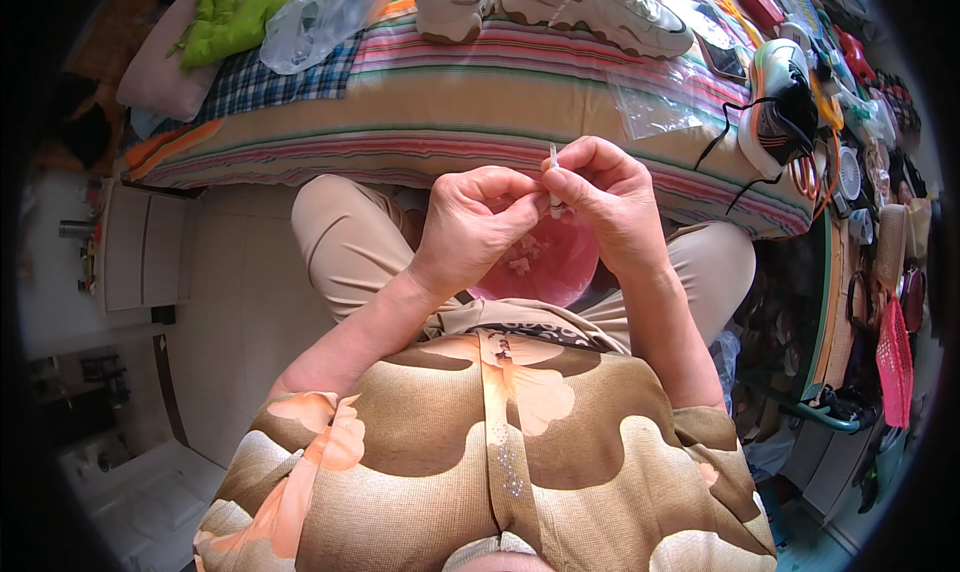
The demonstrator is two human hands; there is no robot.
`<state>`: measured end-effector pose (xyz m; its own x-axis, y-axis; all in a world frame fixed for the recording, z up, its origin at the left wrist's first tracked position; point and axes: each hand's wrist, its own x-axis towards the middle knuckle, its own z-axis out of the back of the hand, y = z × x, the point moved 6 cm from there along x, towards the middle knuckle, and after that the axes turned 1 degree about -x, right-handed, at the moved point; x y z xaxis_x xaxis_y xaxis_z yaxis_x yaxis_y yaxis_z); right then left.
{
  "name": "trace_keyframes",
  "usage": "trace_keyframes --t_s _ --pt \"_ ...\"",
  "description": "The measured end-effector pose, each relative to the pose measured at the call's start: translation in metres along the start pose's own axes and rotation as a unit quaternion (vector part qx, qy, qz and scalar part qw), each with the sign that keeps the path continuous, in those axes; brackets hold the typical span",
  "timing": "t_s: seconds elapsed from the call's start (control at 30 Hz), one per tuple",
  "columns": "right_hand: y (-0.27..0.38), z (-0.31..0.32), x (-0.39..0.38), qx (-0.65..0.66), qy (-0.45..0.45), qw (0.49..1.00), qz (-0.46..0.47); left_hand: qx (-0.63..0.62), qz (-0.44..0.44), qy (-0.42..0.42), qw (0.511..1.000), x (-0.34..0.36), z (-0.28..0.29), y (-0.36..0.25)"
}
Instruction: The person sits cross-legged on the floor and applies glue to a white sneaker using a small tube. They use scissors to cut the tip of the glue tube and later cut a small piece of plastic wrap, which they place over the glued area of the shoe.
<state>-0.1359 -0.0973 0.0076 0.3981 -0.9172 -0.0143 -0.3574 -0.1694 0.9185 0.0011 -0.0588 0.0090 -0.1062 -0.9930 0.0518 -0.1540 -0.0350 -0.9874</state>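
Observation:
Between my legs sits a pink basin (535, 280) with small white bits in it. Above it, my right hand (610, 207) pinches a slim white object (554, 158) between thumb and fingers, held roughly upright. My left hand (470, 222) is closed beside it, thumb and fingertips meeting at the same white object; exactly how much those fingers grip is partly hidden.
Ahead is a striped covered bed (420, 122) bearing white sneakers (590, 12), a dark shoe (775, 112), plastic bags (305, 27) and green cloth (225, 17). A cluttered rack (890, 352) stands at right, a cabinet (145, 252) at left.

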Motion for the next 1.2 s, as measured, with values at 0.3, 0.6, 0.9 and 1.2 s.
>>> trace_keyframes --t_s 0.3,0.6,0.9,1.2 --pt "-0.007 -0.002 -0.002 -0.002 -0.002 1.000 0.011 -0.041 -0.001 -0.019 0.999 -0.003 0.000 0.008" --pt "0.005 -0.001 0.001 0.063 0.023 0.998 0.010 -0.057 -0.008 -0.050 0.997 -0.003 -0.008 0.000" --pt "0.007 0.001 0.001 0.023 0.006 0.999 0.034 -0.025 -0.014 -0.046 0.999 -0.004 -0.005 0.002" --pt "0.006 -0.004 -0.002 -0.114 0.009 0.990 0.080 -0.065 0.015 -0.006 0.998 -0.003 0.000 0.008"
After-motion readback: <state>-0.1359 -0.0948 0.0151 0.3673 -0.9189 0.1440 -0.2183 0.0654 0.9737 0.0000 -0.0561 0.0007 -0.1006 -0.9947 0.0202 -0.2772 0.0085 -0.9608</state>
